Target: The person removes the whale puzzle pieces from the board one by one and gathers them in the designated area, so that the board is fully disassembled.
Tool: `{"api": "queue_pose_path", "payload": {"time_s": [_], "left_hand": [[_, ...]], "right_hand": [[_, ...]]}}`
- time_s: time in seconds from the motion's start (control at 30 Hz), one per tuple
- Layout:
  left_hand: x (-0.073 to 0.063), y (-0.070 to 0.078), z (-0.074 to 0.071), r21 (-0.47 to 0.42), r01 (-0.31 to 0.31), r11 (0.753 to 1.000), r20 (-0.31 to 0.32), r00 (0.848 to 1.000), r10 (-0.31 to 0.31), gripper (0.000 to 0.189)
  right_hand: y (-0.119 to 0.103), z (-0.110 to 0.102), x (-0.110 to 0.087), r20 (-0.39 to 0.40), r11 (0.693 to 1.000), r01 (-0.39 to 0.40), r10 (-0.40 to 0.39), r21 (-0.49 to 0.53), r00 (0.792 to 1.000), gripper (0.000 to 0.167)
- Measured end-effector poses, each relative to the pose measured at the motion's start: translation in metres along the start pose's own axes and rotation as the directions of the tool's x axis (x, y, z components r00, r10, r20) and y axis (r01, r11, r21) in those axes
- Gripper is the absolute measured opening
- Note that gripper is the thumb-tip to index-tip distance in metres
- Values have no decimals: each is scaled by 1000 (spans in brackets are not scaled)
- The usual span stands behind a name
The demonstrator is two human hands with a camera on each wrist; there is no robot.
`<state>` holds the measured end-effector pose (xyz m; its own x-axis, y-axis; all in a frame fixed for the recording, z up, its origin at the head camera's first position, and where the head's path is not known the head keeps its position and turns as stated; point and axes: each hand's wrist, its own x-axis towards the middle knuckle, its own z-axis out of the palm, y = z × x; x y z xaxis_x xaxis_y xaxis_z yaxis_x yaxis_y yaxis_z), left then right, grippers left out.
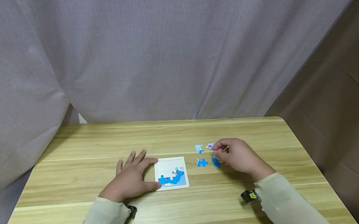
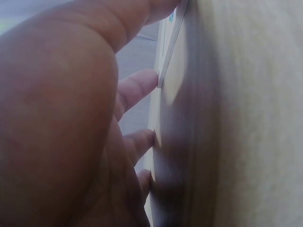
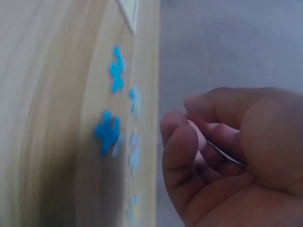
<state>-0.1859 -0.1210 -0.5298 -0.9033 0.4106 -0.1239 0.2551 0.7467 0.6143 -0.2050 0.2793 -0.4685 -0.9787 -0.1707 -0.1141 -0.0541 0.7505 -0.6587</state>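
A square puzzle tray lies on the table with joined pieces in its lower part, showing a blue sea-animal picture. My left hand has its thumb and index fingertip at the tray's left corners, its other fingers spread on the table. My right hand hovers with bent fingers over the loose pieces at the right; a gap shows between thumb and index finger, nothing visible in it. Below its fingertips is a dark blue puzzle piece. Another blue puzzle piece lies nearer the tray.
Behind these lie a pale puzzle piece with a yellow mark and one with a pink mark. A further pale piece shows in the right wrist view. Grey curtain hangs along the back edge of the wooden table.
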Motion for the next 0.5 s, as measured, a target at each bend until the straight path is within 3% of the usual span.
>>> {"api": "queue_pose_path", "payload": {"time_s": [0.17,0.5], "left_hand": [[0,1,0,-1,-2,1000,2,1000,2,83],[0,3,-2,-7,-7,1000,0,1000,7,83]], "right_hand": [[-18,4,0,7,996,61,-61,-60,998,17],[-43,17,3,78,989,125,-120,-74,990,14]]}}
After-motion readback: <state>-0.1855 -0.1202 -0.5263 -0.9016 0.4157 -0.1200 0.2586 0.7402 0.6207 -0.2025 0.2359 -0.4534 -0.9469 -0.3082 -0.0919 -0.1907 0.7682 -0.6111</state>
